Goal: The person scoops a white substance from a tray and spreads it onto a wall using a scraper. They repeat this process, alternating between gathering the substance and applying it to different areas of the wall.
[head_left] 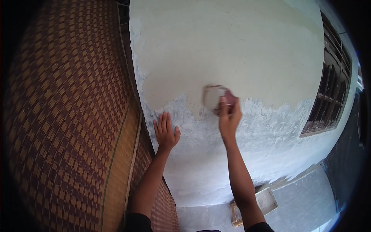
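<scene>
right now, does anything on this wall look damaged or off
Yes, the wall looks worn: around the left hand its surface is patchy and whitish, meeting the smoother cream area above along a ragged edge.

Soft, rather muted light covers the wall [232, 46] left of the window [331, 81], with a small bluish-white glare just right of it. Motion smears the held tool [231, 99] — well left of the window — and wide-angle distortion bows the window itself, black vignetting beyond.
</scene>
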### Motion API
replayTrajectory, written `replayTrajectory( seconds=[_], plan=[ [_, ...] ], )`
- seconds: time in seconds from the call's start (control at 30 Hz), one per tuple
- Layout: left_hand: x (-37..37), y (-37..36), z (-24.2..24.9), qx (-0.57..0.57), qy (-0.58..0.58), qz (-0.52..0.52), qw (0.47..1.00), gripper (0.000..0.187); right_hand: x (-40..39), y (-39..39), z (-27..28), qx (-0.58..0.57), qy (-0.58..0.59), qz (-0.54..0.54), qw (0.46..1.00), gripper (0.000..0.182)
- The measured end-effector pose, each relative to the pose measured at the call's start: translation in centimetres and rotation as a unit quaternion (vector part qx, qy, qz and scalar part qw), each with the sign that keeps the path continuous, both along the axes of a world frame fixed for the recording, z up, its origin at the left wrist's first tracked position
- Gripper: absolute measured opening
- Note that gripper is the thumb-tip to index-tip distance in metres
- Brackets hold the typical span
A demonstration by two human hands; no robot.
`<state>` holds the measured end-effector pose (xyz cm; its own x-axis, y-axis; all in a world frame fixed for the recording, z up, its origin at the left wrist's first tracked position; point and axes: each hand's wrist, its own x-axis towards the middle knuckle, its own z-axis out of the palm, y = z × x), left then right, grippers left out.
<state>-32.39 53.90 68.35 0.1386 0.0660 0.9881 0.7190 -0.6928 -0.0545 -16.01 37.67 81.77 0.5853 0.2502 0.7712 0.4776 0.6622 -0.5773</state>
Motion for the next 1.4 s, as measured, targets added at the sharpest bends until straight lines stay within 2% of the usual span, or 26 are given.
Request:
replayTrajectory(
  seconds=[0.07, 0.13, 0.2, 0.23, 0.33, 0.4, 0.47, 0.6, 0.67, 0.73, 0.8, 0.83, 0.87, 0.93, 1.0, 1.07, 1.17, 1.2, 1.27, 1.33, 1.37, 1.4],
  plan=[
    [0.2, 0.0, -0.1, -0.001, 0.002, 0.000, 1.000, 0.064, -0.4, 2.0, -0.7, -0.029, -0.132, -0.064, 0.989, 0.025],
    [0.3, 0.0, -0.3, -0.006, 0.003, 0.000, 1.000, 0.063, 1.1, 3.2, -1.0, -0.052, -0.130, -0.135, 0.981, 0.023],
    [0.5, -0.1, -0.3, -0.006, 0.003, 0.000, 1.000, 0.063, 2.0, 2.3, -0.2, 0.013, -0.059, -0.140, 0.988, 0.024],
    [0.7, -0.1, -0.3, -0.006, 0.001, 0.000, 1.000, 0.062, 1.9, 1.7, -0.3, 0.049, -0.020, -0.108, 0.993, 0.023],
    [0.9, 0.1, -0.4, 0.002, 0.000, 0.004, 1.000, 0.061, 0.7, 1.8, -0.8, 0.017, -0.030, -0.045, 0.998, 0.024],
    [1.0, 0.2, -0.3, 0.004, 0.000, 0.003, 1.000, 0.061, 0.3, 3.3, -1.8, -0.006, -0.169, -0.104, 0.980, 0.023],
    [0.9, 0.2, -0.4, 0.006, 0.001, 0.001, 1.000, 0.061, 2.0, 3.5, -1.9, -0.030, -0.122, -0.165, 0.978, 0.024],
    [0.7, 0.1, -0.4, 0.003, -0.003, 0.003, 1.000, 0.061, 2.1, -0.1, -0.3, 0.025, 0.040, -0.079, 0.996, 0.026],
    [0.8, 0.1, -0.3, -0.001, -0.001, 0.005, 1.000, 0.061, 1.5, 1.0, -1.0, -0.011, 0.004, -0.011, 1.000, 0.027],
    [0.6, 0.1, -0.3, 0.003, 0.001, 0.008, 1.000, 0.062, 0.8, 1.9, -1.3, -0.032, -0.143, -0.076, 0.986, 0.027],
    [0.5, 0.1, -0.4, 0.004, 0.004, 0.007, 1.000, 0.062, 2.5, 3.0, -1.4, -0.036, -0.092, -0.121, 0.988, 0.026],
    [0.5, 0.1, -0.3, 0.006, 0.002, 0.009, 1.000, 0.062, 3.6, 2.3, -1.5, -0.042, -0.045, -0.111, 0.992, 0.026],
    [0.5, 0.2, -0.4, 0.007, -0.001, 0.009, 1.000, 0.062, 3.3, 1.3, -0.9, 0.007, 0.015, -0.079, 0.997, 0.026],
    [0.6, 0.3, -0.5, 0.004, -0.003, 0.004, 1.000, 0.062, 2.6, -0.2, -0.7, 0.020, 0.053, -0.025, 0.998, 0.027],
    [0.5, 0.2, -0.1, 0.007, -0.004, 0.004, 1.000, 0.062, 1.8, 1.3, -1.8, -0.036, -0.056, -0.032, 0.997, 0.026],
    [0.5, -0.1, -0.3, 0.007, 0.000, 0.001, 1.000, 0.061, 1.1, 1.8, -1.9, -0.123, -0.181, -0.128, 0.967, 0.024],
    [0.3, 0.1, -0.2, 0.004, 0.002, 0.005, 1.000, 0.062, 3.3, 1.5, -1.6, -0.029, -0.038, -0.124, 0.991, 0.026],
    [0.3, 0.0, -0.2, 0.008, 0.001, 0.008, 1.000, 0.062, 3.3, 0.9, -1.5, 0.020, 0.036, -0.061, 0.997, 0.026],
    [0.4, 0.0, -0.2, 0.011, -0.001, 0.012, 1.000, 0.062, 3.0, -0.3, -1.4, 0.024, 0.015, -0.022, 0.999, 0.026],
    [0.3, -0.1, -0.2, 0.003, 0.002, 0.008, 1.000, 0.062, 2.6, 0.9, -2.7, -0.078, -0.081, 0.025, 0.993, 0.025],
    [0.2, -0.2, -0.3, 0.001, 0.004, 0.007, 1.000, 0.062, 1.6, 0.3, -2.4, -0.094, -0.206, -0.021, 0.974, 0.023],
    [0.1, -0.2, -0.3, 0.000, 0.006, 0.006, 1.000, 0.062, 2.0, 0.7, -2.7, -0.095, -0.204, -0.022, 0.974, 0.023]
  ],
)
